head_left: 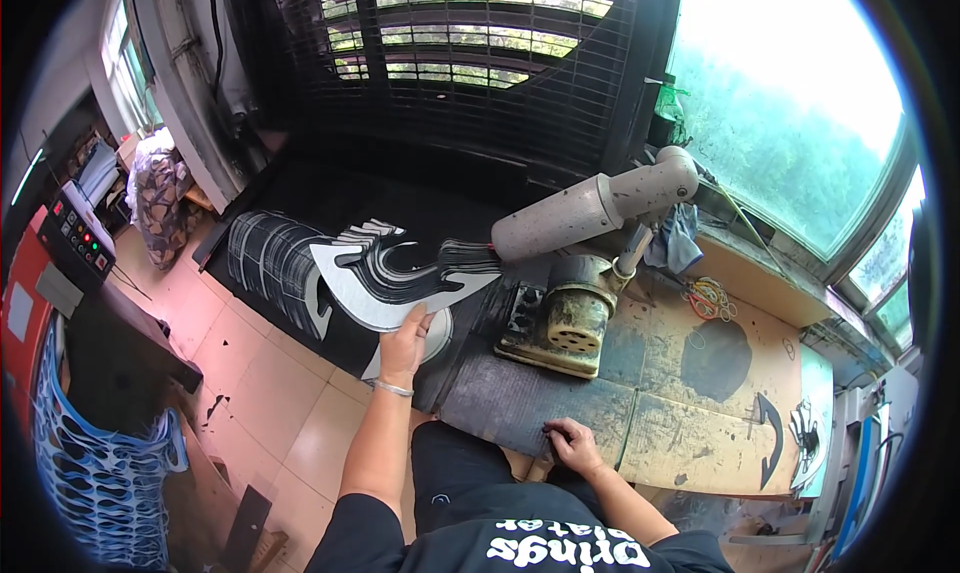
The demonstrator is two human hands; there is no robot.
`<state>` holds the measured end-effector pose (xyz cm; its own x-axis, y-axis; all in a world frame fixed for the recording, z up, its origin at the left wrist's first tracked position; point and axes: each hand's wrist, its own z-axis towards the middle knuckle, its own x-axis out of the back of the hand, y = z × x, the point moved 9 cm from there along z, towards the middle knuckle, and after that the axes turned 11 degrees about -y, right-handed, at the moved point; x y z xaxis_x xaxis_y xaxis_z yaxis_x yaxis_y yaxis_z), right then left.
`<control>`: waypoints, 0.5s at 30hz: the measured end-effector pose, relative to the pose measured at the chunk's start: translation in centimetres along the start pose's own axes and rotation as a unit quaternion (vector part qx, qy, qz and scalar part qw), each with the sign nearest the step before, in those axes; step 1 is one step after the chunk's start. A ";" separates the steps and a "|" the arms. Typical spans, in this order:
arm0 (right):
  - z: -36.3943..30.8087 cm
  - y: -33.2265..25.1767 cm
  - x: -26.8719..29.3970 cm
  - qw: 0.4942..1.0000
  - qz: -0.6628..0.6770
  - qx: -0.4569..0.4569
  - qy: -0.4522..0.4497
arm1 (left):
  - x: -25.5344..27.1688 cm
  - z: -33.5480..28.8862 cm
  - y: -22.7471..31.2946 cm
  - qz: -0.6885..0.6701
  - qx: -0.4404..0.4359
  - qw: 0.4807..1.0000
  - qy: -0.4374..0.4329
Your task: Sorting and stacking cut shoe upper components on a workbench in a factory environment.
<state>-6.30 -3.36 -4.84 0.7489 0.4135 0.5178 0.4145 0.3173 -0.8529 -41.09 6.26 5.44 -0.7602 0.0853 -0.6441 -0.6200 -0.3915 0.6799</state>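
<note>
While the left hand (403, 343) touches the white piece (360, 308), grip impossible to tell, right hand (574, 446) at the edge of the cardboard (500, 403), fingers curled together.

Curved, white-topped stack (366, 307) flat on black tabletop (340, 185)

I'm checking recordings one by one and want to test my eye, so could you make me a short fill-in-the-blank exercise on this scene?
1. The curved piece that the left hand touches has a ____ top face.
2. The bracelet is on the person's ____ wrist.
3. The machine with round holes stands to the ____ of that curved piece.
4. The bottle beside the window is ____.

Missing words: white; left; right; green.
</note>
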 end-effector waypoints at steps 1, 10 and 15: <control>-0.2 0.2 -0.1 1.000 0.004 -0.002 -0.002 | 0.0 -0.2 0.3 0.000 -0.003 1.000 0.000; 2.5 -1.9 2.6 0.992 0.124 0.010 -0.024 | 0.7 -7.5 -1.6 0.096 0.095 0.991 0.003; 6.8 -10.2 5.1 0.991 -0.063 0.078 -0.082 | -1.6 -15.1 -7.7 0.052 0.250 0.967 -0.017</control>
<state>-10.26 1.36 6.90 0.5961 0.4917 0.6348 0.4045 0.4990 -0.7664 -32.21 -4.68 -4.03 -0.8237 0.1031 -0.5576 -0.5502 0.0920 0.8299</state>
